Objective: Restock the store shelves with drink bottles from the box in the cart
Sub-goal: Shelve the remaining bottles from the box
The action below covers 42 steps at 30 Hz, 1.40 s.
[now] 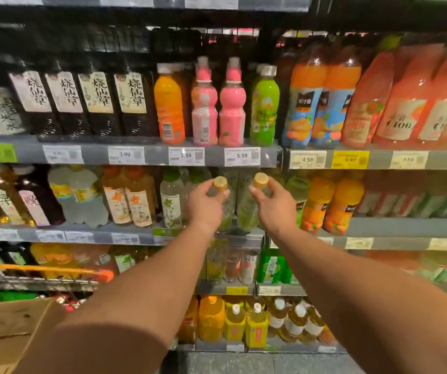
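Shelves of drinks are filling the aisle; just below the 5.59 price tag (242, 156), the left hand (203, 206) and right hand (275, 205) are each holding a gold-capped tea bottle (248, 209), fingers curled round the necks. Best seated upright, pushed fully back.

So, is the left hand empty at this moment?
No, the left hand holds a bottle by the neck, under its yellow cap.

Two bare forearms are showing from below, with no sleeve, watch or glove on either; the left hand (204, 205) and right hand (275, 203) are wearing no rings that I can see, nails looking short
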Motion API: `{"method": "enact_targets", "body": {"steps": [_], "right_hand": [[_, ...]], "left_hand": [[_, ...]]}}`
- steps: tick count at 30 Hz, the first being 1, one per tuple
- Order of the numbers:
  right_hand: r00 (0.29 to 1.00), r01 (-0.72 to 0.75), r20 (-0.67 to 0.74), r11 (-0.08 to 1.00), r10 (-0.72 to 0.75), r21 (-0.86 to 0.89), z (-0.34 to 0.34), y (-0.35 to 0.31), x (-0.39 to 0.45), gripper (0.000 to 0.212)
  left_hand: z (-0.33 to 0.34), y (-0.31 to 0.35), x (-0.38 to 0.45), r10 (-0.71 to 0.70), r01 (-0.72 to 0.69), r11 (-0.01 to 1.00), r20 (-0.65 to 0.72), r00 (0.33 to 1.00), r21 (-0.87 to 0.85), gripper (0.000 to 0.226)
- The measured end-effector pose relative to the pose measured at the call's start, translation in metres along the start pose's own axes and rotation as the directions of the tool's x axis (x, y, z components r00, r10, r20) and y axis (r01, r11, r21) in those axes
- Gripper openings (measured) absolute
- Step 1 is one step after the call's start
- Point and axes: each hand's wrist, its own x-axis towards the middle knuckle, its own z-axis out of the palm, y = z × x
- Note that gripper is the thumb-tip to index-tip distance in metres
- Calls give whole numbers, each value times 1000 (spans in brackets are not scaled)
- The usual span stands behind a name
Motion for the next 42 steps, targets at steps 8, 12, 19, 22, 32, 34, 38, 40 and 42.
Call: {"method": "enact_targets", "body": {"steps": [8,12,19,22,32,34,38,40,42], "right_hand": [[994,-103,-24,994,103,-20,25,13,30,47],[993,-118,-1,969,121,-216,31,7,59,41],[999,-41,2,887,47,-459,44,8,79,23],[998,29,55,802,5,-596,47,7,83,22],[990,138,87,749,-107,-648,49,7,83,14],[988,153,95,740,-121,-655,49,8,83,12],[992,129,82,808,-100,-574,47,14,85,17],[993,113,69,862,-91,-495,47,17,83,20],[995,100,49,891,-87,-444,48,19,79,21]], "left_hand": [[23,9,33,1,-7,988,41,999,155,56],[29,14,47,-20,10,965,35,999,262,43],[37,24,66,-47,18,810,35,998,585,22],[39,27,70,-38,-17,715,63,997,699,26],[37,24,69,-4,-25,752,42,999,659,17],[35,25,70,-8,-23,752,44,999,659,19],[35,21,64,-13,-8,805,31,999,594,19],[38,16,57,-11,-6,831,26,1000,556,19],[41,8,49,1,-12,842,20,1000,540,22]]}}
